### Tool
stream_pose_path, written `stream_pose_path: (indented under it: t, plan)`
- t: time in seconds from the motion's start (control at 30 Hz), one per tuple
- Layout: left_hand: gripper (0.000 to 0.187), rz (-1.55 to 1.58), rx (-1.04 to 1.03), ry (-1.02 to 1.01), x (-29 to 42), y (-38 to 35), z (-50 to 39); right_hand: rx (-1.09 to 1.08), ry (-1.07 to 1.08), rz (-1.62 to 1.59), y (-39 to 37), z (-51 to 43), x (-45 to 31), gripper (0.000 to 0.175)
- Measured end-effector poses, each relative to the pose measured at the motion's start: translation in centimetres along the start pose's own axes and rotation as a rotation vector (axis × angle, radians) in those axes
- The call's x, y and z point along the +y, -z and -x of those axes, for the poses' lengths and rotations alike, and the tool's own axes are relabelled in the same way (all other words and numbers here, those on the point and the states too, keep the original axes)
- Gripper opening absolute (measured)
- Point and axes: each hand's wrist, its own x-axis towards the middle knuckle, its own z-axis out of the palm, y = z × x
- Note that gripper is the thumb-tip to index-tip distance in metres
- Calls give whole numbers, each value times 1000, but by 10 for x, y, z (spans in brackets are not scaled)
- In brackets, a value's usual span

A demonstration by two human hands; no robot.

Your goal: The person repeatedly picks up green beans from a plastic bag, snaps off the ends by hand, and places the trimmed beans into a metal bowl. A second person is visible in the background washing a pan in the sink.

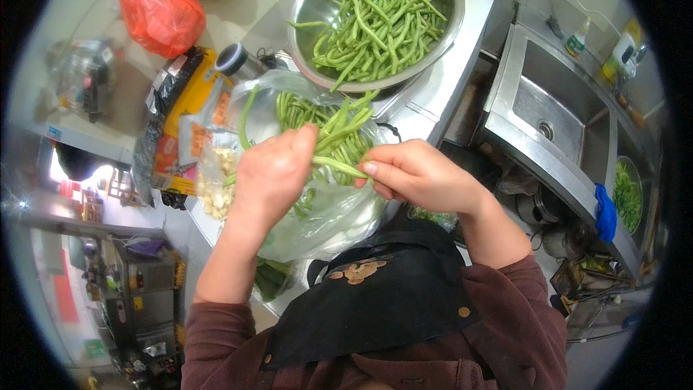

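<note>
My left hand is closed around several green beans over an open clear plastic bag that holds more beans. With thumb and fingertips, my right hand pinches the end of one bean that stretches across from my left hand. Beyond both hands, a large stainless steel bowl contains a heap of green beans. One bean in it reaches over the left part of the rim.
A stainless steel sink stands at the right, with a blue cloth on its edge. At the left are a red plastic bag, yellow packaging and a bag of pale peeled cloves or similar pieces.
</note>
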Motion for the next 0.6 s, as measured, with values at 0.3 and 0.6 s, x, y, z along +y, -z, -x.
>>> stream_pose_path:
  t: [0.3, 0.6]
  plan:
    - [44, -10, 22, -16, 3, -1, -1, 337, 283, 77, -16, -6, 15, 20]
    - [33, -33, 84, -24, 1, -11, -1, 217, 59, -480, -15, -17, 26, 16]
